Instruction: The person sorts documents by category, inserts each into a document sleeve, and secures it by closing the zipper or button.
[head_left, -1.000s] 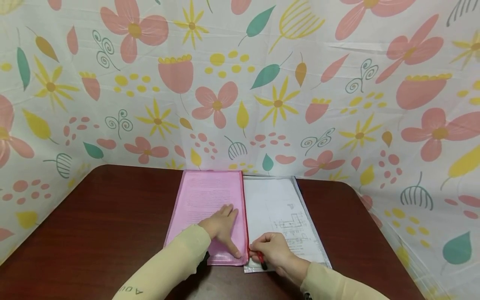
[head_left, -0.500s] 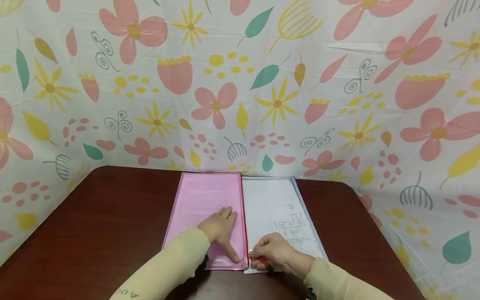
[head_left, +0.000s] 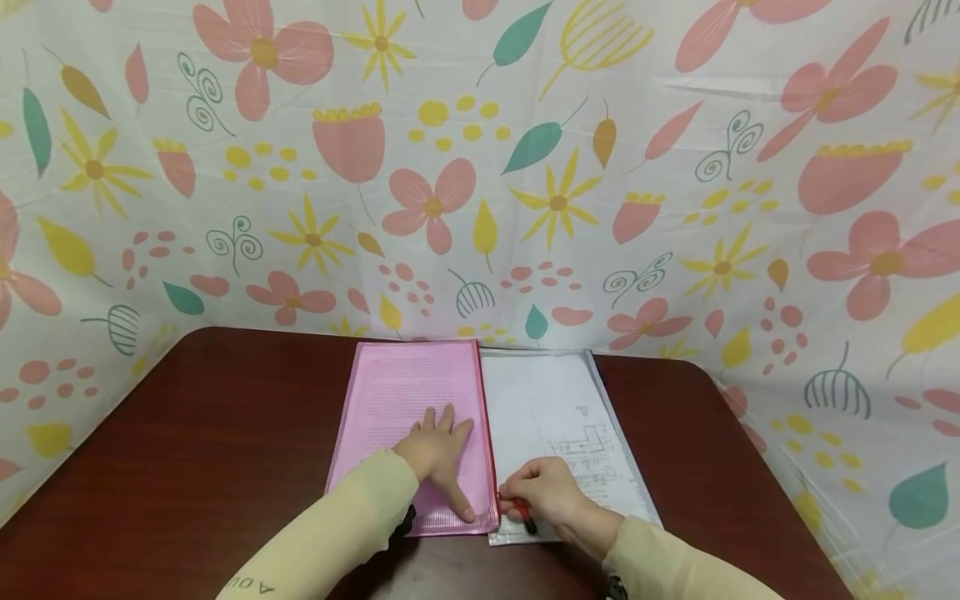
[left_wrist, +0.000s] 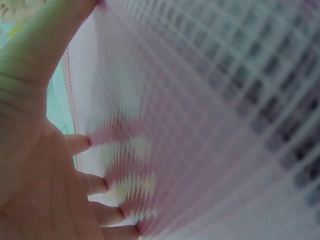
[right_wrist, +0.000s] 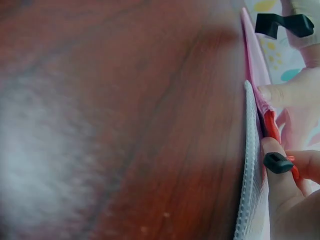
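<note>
A pink mesh zipper pouch (head_left: 397, 387) with a printed sheet inside lies on the table, its red zipper along the right side. My left hand (head_left: 438, 460) presses on its near part with fingers spread; the left wrist view shows this hand (left_wrist: 55, 170) against the mesh. At the pouch's near right corner, my right hand (head_left: 553, 498) pinches the red zipper pull (head_left: 528, 518), whose black end (right_wrist: 278, 163) sticks out between the fingers in the right wrist view. Partly beneath the pink pouch lies a grey-edged pouch (head_left: 525, 400) holding a sheet with line drawings.
The dark red-brown table (head_left: 247, 433) stretches to both sides of the pouches. Behind it hangs a white cloth (head_left: 480, 167) printed with flowers and leaves. A black strap piece (right_wrist: 285, 25) sits at the left wrist.
The pink pouch has shifted slightly left over the grey-edged one. My left hand's fingers have spread wider. My right hand stays at the corner, pinching the zipper pull.
</note>
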